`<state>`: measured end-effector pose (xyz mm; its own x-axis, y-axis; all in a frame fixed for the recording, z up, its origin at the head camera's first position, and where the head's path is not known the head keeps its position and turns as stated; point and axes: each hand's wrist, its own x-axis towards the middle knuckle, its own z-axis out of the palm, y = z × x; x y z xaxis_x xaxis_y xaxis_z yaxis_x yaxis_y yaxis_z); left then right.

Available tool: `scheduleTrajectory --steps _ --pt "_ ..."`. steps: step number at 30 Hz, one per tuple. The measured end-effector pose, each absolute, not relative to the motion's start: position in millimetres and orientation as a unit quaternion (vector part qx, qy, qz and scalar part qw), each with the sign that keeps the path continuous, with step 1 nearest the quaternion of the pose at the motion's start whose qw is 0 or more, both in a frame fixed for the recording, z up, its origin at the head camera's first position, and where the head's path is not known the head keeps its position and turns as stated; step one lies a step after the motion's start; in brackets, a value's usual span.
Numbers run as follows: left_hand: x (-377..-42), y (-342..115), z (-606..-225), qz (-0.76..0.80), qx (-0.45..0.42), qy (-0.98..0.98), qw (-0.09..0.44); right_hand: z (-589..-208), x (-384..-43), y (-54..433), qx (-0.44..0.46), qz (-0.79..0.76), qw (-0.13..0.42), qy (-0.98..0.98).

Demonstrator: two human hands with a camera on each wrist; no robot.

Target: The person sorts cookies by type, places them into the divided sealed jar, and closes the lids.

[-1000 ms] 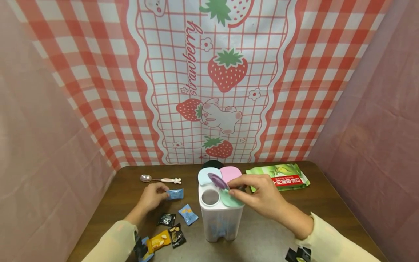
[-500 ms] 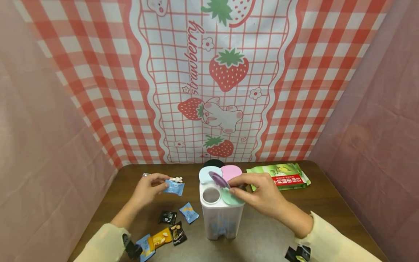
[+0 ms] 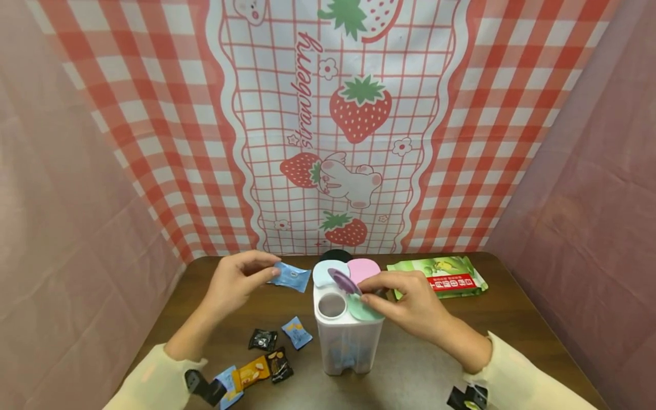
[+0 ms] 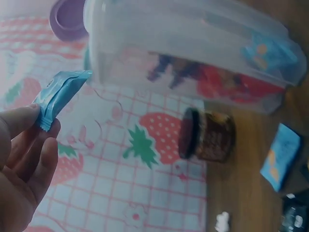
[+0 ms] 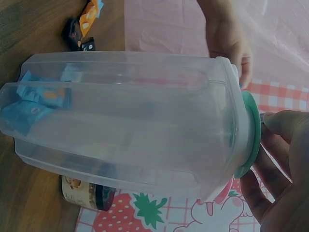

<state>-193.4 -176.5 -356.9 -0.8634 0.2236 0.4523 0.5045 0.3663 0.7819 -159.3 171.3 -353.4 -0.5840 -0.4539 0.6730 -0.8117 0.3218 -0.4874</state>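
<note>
My left hand [image 3: 230,290] pinches a small blue candy packet [image 3: 292,277] by one end, in the air just left of the clear storage container [image 3: 353,347]. In the left wrist view the packet [image 4: 63,96] is held between thumb and fingers. With thumb and forefinger, my right hand [image 3: 415,302] holds up the purple lid [image 3: 342,280]. Under it, the front-left round opening [image 3: 332,306] is uncovered. The green lid [image 3: 365,309], pink lid [image 3: 364,269] and pale blue lid [image 3: 329,273] lie over the other compartments. Blue packets [image 5: 34,104] show inside, near the bottom.
Left of the container lie a blue packet [image 3: 296,333], black packets [image 3: 263,340] and an orange packet [image 3: 252,372]. Behind it stands a dark-lidded jar [image 4: 212,135]. A green bag [image 3: 438,277] lies at back right. The spoon's rabbit-shaped end [image 4: 222,222] shows below the jar.
My left hand has lifted the blue packet off the table and carried it up and right, towards the container. My right hand still holds the purple lid in place.
</note>
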Motion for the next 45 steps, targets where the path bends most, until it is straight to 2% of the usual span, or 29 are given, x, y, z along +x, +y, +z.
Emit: scheduleTrajectory --steps 4,13,28,36,40,45 --pt "-186 -168 -345 -0.522 -0.236 -0.807 0.145 -355 -160 171 0.404 0.420 0.213 -0.784" --pt "-170 -144 -337 -0.525 -0.273 -0.800 0.099 -354 -161 171 0.406 0.425 0.214 -0.780" --pt "-158 -113 -333 -0.436 -0.377 -0.810 0.110 -354 -160 172 0.407 0.422 0.215 -0.781" --pt "-160 -108 -337 -0.404 -0.429 -0.797 0.134 -354 -160 171 0.408 0.421 0.218 -0.781" --pt "-160 -106 -337 -0.388 -0.452 -0.793 0.124 -354 -160 171 0.407 0.420 0.216 -0.782" --pt "-160 -100 -334 -0.348 -0.429 -0.829 0.093 -354 -159 170 0.407 0.420 0.216 -0.782"
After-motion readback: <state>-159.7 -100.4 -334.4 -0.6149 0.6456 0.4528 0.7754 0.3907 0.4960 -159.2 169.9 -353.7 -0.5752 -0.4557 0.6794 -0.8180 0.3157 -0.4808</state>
